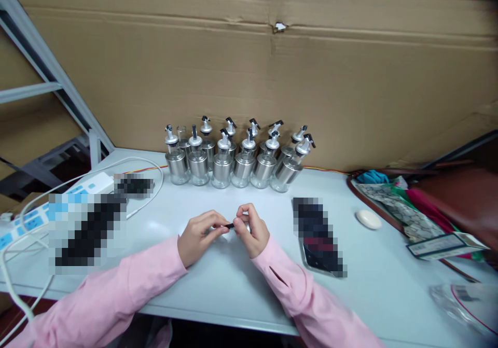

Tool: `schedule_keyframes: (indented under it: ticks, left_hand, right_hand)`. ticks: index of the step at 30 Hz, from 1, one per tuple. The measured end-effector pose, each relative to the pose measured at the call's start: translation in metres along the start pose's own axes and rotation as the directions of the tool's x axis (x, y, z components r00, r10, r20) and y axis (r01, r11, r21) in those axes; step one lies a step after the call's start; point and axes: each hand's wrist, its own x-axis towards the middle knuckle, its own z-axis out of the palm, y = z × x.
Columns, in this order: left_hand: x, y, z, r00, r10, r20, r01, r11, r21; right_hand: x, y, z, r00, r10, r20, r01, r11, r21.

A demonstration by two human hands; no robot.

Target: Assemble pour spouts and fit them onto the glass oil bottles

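Note:
My left hand [202, 234] pinches the small black end of a pour spout [230, 226] between thumb and fingertips. The closed fingers of my right hand [252, 231] grip the other side, where a bit of silver shows; most of the piece is hidden. Both hands meet just above the table, in front of two rows of glass bottles [221, 170] with steel sleeves. Most bottles carry silver spouts with black flip tops. At the back left, one bottle [182, 133] has a bare glass neck.
A grey table [175, 291] lies under everything, against a cardboard wall [194, 68]. To the left are a power strip [95, 184] and white cables [136, 158]. On the right lie a blurred-out phone [307, 260], a white oval object [368, 219], a small box [443, 245] and a plastic bag [462, 304].

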Motion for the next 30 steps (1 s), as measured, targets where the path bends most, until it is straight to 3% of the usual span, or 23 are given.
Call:
schedule_keyframes:
  ticks: [10, 14, 19, 22, 28, 30]
  left_hand:
    - [-0.0017, 0.0005, 0.002, 0.993, -0.086, 0.085, 0.085, 0.996, 0.014]
    - [-0.0023, 0.0001, 0.002, 0.995, -0.028, 0.091, 0.027, 1.0, 0.013]
    - [-0.0048, -0.001, 0.0034, 0.991, 0.09, 0.103, -0.105, 0.983, 0.153]
    - [-0.0051, 0.0005, 0.0026, 0.988, 0.104, 0.117, -0.121, 0.981, 0.151]
    - [-0.0024, 0.0009, -0.0007, 1.0, -0.016, -0.004, 0.017, 0.998, 0.066]
    - [-0.0022, -0.0007, -0.0003, 0.999, -0.014, -0.031, 0.015, 0.998, 0.053]
  right_hand:
    - [-0.0013, 0.001, 0.0024, 1.0, 0.017, 0.006, -0.017, 1.0, 0.023]
    - [-0.0031, -0.0004, 0.0062, 0.999, 0.041, -0.026, -0.041, 0.999, 0.015]
    - [-0.0004, -0.0008, 0.0043, 0.999, 0.033, 0.033, -0.032, 0.999, -0.032]
    - [0.0009, -0.0018, 0.0024, 0.999, 0.013, 0.048, -0.012, 1.0, -0.023]
    - [0.0, -0.003, 0.0018, 0.993, 0.084, -0.079, -0.075, 0.991, 0.107]
    - [-0.001, -0.0023, 0.0037, 0.992, 0.095, -0.078, -0.085, 0.988, 0.126]
